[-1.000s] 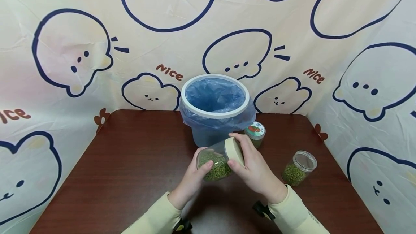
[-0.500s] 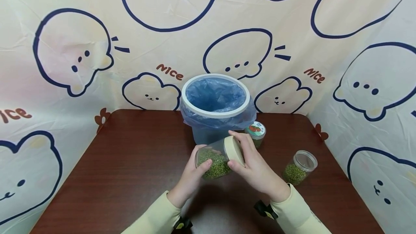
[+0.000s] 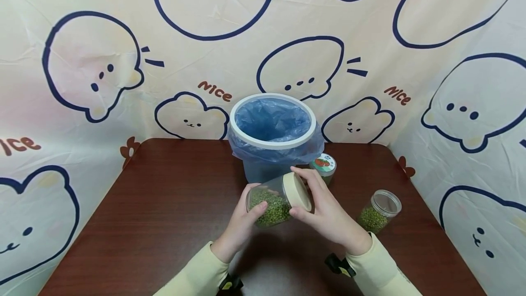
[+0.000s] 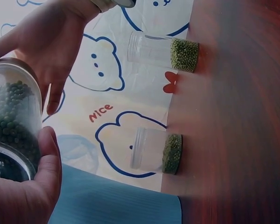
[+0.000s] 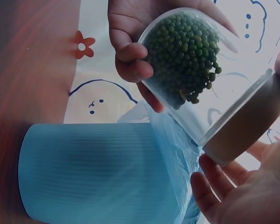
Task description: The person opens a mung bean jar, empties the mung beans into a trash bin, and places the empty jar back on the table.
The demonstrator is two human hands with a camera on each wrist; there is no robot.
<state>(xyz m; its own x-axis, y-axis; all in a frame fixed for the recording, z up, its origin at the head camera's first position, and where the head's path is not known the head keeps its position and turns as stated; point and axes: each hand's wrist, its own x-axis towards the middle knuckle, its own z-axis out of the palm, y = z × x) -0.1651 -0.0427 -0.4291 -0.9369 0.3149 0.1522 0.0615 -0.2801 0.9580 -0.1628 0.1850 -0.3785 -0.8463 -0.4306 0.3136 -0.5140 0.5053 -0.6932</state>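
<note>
Holding a tilted jar [image 3: 272, 195] of mung beans [image 5: 184, 53] near the blue bin [image 3: 263, 170] — left hand [image 3: 240, 221], fingers curled round the jar; right hand [image 3: 328, 217], fingers clamped on its lid [image 3: 297, 191]

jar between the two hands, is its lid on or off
On: the cream lid covers the mouth of the tilted jar, gripped by the right hand. Whether it is screwed tight, I cannot tell.
</note>
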